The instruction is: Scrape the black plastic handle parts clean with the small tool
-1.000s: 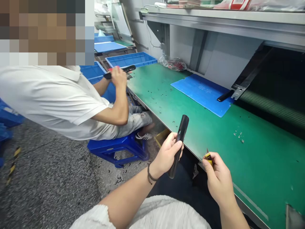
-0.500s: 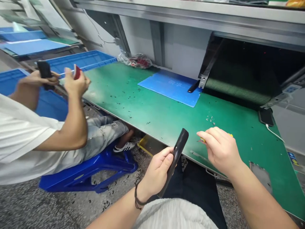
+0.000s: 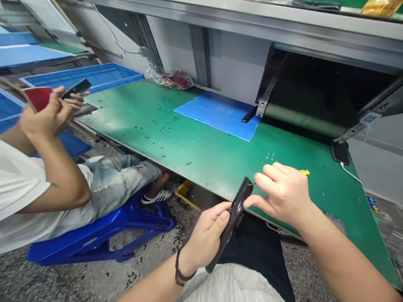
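Note:
My left hand (image 3: 209, 230) is wrapped round a long black curved part (image 3: 241, 200), held slanted at the table's front edge. Close to the part's upper end is my right hand (image 3: 280, 191), its fingers closed round a yellow-handled tool (image 3: 304, 172). Only the handle's end shows behind the fist, and a thin metal tip touches or nearly touches the part's upper end. The right thumb lies against or very near the part's side.
A blue sheet (image 3: 220, 115) with a black object (image 3: 249, 114) lies on the green table (image 3: 151, 126). At the left, a seated person (image 3: 53, 176) holds a red piece and a black one. A phone (image 3: 340, 153) with a white cable lies at the right.
My right hand has moved left and in to the black part's upper end. The co-worker's hands have shifted, with the red piece now further left. The whole view has shifted slightly.

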`<action>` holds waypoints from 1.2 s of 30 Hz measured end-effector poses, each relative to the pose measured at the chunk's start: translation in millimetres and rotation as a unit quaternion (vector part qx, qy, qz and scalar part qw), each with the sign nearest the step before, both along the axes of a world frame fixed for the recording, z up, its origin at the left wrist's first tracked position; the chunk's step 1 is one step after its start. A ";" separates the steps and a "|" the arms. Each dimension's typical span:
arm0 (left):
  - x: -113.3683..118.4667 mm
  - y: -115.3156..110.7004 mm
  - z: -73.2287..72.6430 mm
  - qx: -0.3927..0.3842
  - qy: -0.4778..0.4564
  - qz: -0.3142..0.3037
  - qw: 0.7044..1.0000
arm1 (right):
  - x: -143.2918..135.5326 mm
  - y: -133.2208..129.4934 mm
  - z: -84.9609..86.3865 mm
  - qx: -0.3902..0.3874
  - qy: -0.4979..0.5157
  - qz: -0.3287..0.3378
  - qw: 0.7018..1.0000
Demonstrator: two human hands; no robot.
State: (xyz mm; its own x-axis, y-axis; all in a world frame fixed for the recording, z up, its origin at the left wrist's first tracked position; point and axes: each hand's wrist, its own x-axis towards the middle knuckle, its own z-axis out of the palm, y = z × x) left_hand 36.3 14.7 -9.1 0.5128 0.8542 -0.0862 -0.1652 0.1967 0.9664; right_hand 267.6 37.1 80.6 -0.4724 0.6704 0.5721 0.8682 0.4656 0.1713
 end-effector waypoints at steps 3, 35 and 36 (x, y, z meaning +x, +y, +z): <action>4.4 -1.8 -6.2 -0.026 -0.023 -0.029 0.999 | 0.8 -3.4 -8.3 0.008 0.000 -0.020 1.000; 27.0 23.9 22.9 -0.024 -0.060 0.109 0.992 | -51.4 -35.2 -63.5 -0.074 0.077 0.000 0.994; 27.9 24.1 22.5 -0.027 -0.058 0.112 0.992 | -51.2 -35.9 -64.8 -0.076 0.079 -0.002 0.994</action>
State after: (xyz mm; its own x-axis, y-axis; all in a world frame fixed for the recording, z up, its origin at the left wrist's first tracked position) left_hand 64.1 38.9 13.4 0.3199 0.9436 -0.0860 -0.3209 0.1933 0.9272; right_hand 216.3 1.2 15.8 -0.3822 0.7565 0.5307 0.8802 0.4728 -0.0401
